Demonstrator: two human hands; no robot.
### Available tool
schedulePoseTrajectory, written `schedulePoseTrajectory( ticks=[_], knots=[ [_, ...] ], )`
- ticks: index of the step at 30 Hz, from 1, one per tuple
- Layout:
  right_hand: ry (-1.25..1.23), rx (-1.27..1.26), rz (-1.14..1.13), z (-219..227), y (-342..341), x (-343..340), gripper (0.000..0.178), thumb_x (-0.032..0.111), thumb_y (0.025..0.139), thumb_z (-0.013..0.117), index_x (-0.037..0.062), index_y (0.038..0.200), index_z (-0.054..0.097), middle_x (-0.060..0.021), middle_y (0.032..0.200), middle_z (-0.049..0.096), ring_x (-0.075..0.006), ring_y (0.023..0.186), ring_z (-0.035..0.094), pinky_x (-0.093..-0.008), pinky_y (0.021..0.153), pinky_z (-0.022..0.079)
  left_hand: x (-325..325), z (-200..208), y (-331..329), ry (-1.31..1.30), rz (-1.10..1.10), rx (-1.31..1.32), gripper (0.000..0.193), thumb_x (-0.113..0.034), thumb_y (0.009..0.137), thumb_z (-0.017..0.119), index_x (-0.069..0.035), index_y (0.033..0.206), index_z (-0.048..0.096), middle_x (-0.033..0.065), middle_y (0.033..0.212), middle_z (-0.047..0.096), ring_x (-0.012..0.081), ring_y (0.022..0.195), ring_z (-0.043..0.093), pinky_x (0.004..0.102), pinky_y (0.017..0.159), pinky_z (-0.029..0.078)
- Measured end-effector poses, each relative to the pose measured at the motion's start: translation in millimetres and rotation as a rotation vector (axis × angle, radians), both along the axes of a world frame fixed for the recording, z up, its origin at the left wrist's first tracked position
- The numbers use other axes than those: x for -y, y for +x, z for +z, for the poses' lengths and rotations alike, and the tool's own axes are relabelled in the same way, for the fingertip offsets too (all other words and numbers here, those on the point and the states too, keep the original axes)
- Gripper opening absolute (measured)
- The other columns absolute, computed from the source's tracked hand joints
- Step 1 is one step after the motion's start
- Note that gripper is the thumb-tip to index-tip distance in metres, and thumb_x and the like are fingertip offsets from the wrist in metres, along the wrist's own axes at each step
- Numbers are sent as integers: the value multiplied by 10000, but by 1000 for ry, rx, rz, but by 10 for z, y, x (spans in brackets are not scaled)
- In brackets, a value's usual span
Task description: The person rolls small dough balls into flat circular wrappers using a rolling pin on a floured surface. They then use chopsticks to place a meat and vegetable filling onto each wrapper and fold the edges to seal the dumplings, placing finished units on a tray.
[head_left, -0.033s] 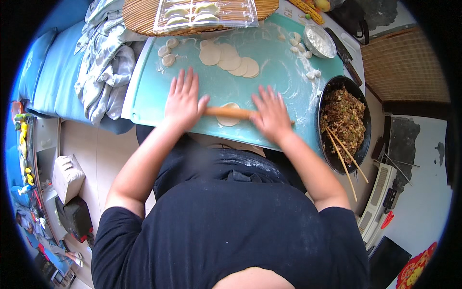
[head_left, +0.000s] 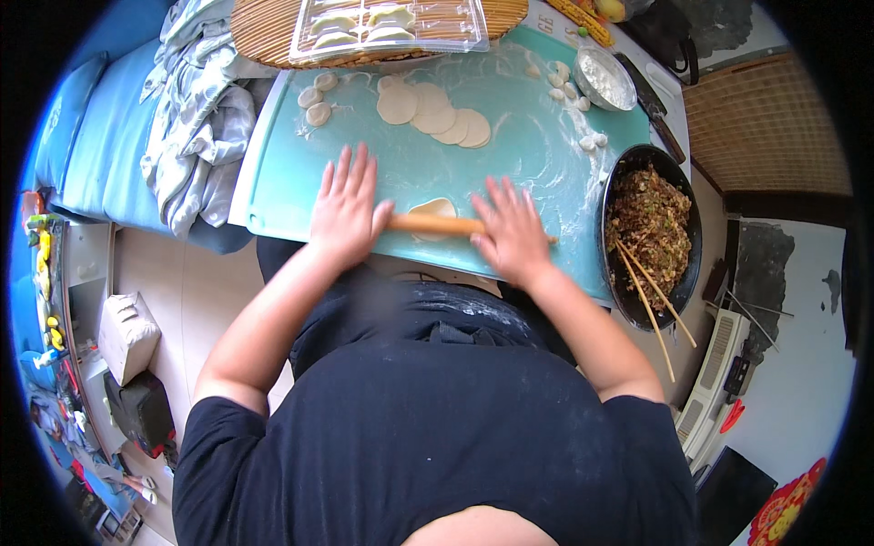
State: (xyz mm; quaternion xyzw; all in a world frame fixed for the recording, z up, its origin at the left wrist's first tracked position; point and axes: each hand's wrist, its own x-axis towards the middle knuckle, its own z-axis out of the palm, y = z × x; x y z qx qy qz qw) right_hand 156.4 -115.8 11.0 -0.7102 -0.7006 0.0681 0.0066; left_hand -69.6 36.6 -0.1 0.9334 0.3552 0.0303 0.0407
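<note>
Surface: floured teal mat (head_left: 282,187). A rolling pin (head_left: 439,224) lies by its near edge, across one dough round (head_left: 435,207). My left hand (head_left: 346,217) and right hand (head_left: 516,235) rest palm-down toward the pin's ends, fingers straight and apart. Black pan (head_left: 626,298) at the right edge.

Near edge of the mat (head_left: 280,177): two hands (head_left: 344,211), one rolling pin (head_left: 428,224), one dough round (head_left: 431,207). Far-left corner: three dough balls (head_left: 319,114). Toward the far edge: overlapping wrappers (head_left: 398,106), apparently six. Beyond: one tray (head_left: 446,27), four dumplings (head_left: 390,35) visible. Far-right corner: one flour bowl (head_left: 605,103). Right edge: one pan (head_left: 628,305), two chopsticks (head_left: 647,311).
</note>
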Motion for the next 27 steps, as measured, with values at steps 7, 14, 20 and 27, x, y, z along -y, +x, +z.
schedulePoseTrajectory(
  ticks=[7,14,20,27],
  knots=[
    [86,-25,-57,44,125,-352,553,408,893,419,84,1341,396,-120,1444,292,-312,1349,225,-464,1097,174,-407,-136,240,58,117,77,642,-436,924,342,22,1370,286,193,1477,159,331,1380,110,449,1115,96],
    [47,-48,93,-12,-118,386,588,419,862,479,115,1355,377,-77,1454,289,-318,1344,241,-474,1088,197,232,-54,-137,0,-51,-14,599,-378,929,318,6,1385,266,174,1485,156,339,1382,101,470,1111,74],
    [76,-7,-34,48,79,-231,558,385,884,442,78,1345,382,-111,1444,299,-313,1349,225,-465,1093,179,-405,-170,281,81,185,98,631,-425,922,343,10,1376,284,175,1478,178,331,1381,106,442,1119,69],
    [93,-82,107,-11,-91,424,594,381,847,515,120,1360,367,-65,1443,315,-308,1337,263,-499,1086,179,209,-184,-128,43,44,52,589,-392,927,330,-7,1373,311,158,1488,161,329,1388,81,484,1107,40]
  ],
)
